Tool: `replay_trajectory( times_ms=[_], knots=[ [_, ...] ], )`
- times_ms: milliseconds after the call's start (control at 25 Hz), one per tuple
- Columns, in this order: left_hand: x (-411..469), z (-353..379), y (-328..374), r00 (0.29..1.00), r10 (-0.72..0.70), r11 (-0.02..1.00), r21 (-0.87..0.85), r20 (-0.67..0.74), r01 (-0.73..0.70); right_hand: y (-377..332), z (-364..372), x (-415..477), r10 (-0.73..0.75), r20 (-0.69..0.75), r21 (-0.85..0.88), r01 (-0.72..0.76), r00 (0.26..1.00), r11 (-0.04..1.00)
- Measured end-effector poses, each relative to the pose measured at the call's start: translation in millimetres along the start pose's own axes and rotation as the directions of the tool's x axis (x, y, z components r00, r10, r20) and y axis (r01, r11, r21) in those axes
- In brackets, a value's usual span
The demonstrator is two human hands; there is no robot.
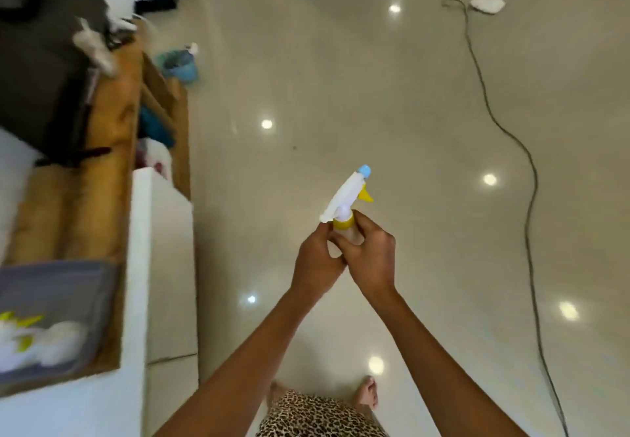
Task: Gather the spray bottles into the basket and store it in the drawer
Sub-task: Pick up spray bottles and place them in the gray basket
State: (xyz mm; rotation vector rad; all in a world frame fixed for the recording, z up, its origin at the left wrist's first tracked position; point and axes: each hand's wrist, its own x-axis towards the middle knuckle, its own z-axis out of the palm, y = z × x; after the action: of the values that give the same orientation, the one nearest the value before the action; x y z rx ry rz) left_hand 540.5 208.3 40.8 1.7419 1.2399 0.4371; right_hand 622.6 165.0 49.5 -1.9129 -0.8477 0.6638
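Spray bottle (344, 199), white-headed with a yellow trigger and blue nozzle tip, is held over the shiny floor (375, 95) in front of the person. The left hand (315, 259) and right hand (371, 256) both curl their fingers round its body just under the yellow collar. Well off to the left, a grey basket (99, 300) sits on a wooden top (112, 181), holding what look like more bottles (34, 337), though they are blurred.

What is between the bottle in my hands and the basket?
Only a white panel beside the basket, left of the bottle that your left hand and right hand hold. The basket's top is open, with other bottles inside.
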Motion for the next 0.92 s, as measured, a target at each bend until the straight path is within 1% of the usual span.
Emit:
replay_trajectory(
  times_ms=[120, 200, 280, 400, 520, 640, 720, 800, 920],
  knots=[
    [-15.6, -82.3, -21.7, 0.986, -0.040, 0.996, -0.084, -0.159, 0.027, -60.9, 59.4, -14.7, -0.105, 0.138, 0.062, 0.097, 0.985, 0.993],
    [-31.5, -125.1, -41.6, 0.966, -0.089, 0.992, -0.110, -0.244, 0.063, -87.1, 97.6, -29.0, -0.155, 0.220, 0.079, 0.141, 0.963, 0.987],
    [-53.6, -175.7, -69.4, 0.930, -0.136, 0.986, -0.139, -0.343, 0.093, -114.1, 145.9, -50.8, -0.210, 0.319, 0.101, 0.187, 0.924, 0.977],
    [-88.2, -243.1, -112.5, 0.857, -0.186, 0.980, -0.146, -0.481, 0.131, -146.1, 215.4, -89.3, -0.277, 0.447, 0.147, 0.236, 0.850, 0.961],
    [-117.0, -290.7, -148.1, 0.795, -0.232, 0.972, -0.151, -0.560, 0.178, -167.6, 270.9, -122.4, -0.315, 0.533, 0.197, 0.247, 0.785, 0.949],
    [-133.3, -327.5, -179.8, 0.727, -0.290, 0.957, -0.199, -0.623, 0.212, -183.7, 320.3, -145.7, -0.346, 0.577, 0.196, 0.286, 0.740, 0.938],
    [-138.9, -345.7, -198.3, 0.671, -0.328, 0.945, -0.230, -0.665, 0.234, -191.3, 346.8, -151.6, -0.361, 0.573, 0.180, 0.316, 0.736, 0.931],
    [-144.2, -359.0, -216.0, 0.629, -0.366, 0.930, -0.238, -0.686, 0.281, -195.9, 373.2, -151.1, -0.370, 0.560, 0.184, 0.324, 0.741, 0.928],
    [-149.6, -375.4, -235.2, 0.573, -0.422, 0.903, -0.265, -0.703, 0.339, -197.2, 410.5, -140.8, -0.313, 0.533, 0.179, 0.257, 0.786, 0.950]
  ],
)
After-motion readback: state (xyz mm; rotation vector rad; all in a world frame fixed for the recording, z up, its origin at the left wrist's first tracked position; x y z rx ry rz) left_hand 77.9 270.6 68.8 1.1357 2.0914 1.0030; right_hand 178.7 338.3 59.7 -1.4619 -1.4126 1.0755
